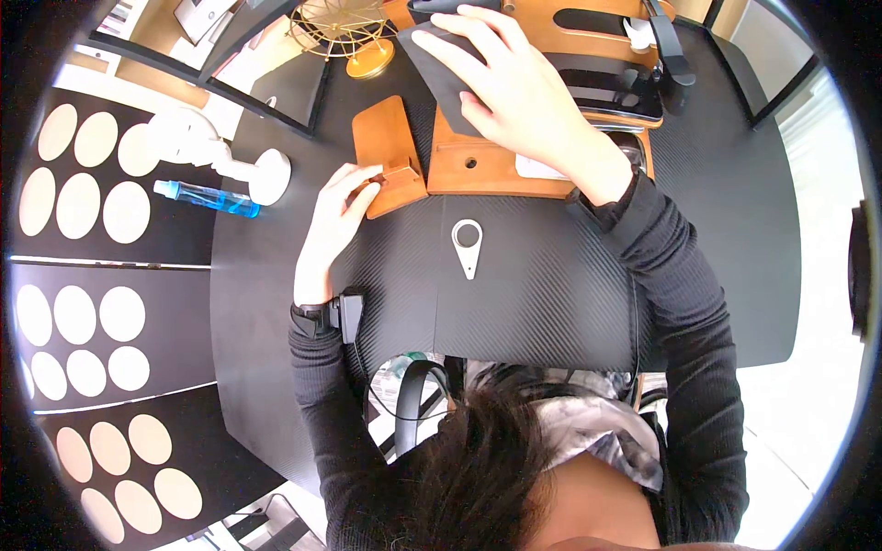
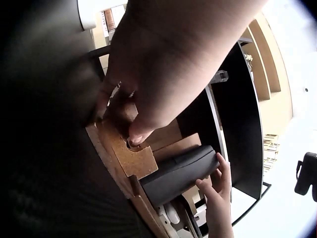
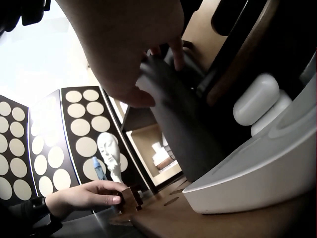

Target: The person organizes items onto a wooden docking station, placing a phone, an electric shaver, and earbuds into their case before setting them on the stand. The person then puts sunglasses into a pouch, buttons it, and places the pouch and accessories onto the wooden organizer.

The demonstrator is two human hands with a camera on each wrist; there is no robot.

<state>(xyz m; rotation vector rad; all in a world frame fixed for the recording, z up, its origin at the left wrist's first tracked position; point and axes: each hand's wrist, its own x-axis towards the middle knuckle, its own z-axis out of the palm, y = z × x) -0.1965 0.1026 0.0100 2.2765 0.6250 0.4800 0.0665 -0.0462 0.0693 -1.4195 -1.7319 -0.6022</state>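
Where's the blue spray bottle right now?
In the head view the blue spray bottle lies on its side at the desk's left edge, beside the white figurine's round base, to the left of the left hand.

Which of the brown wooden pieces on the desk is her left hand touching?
The small narrow wooden piece at the left. The left hand grips its near corner, while the right hand rests on a dark pad over the larger wooden stand.
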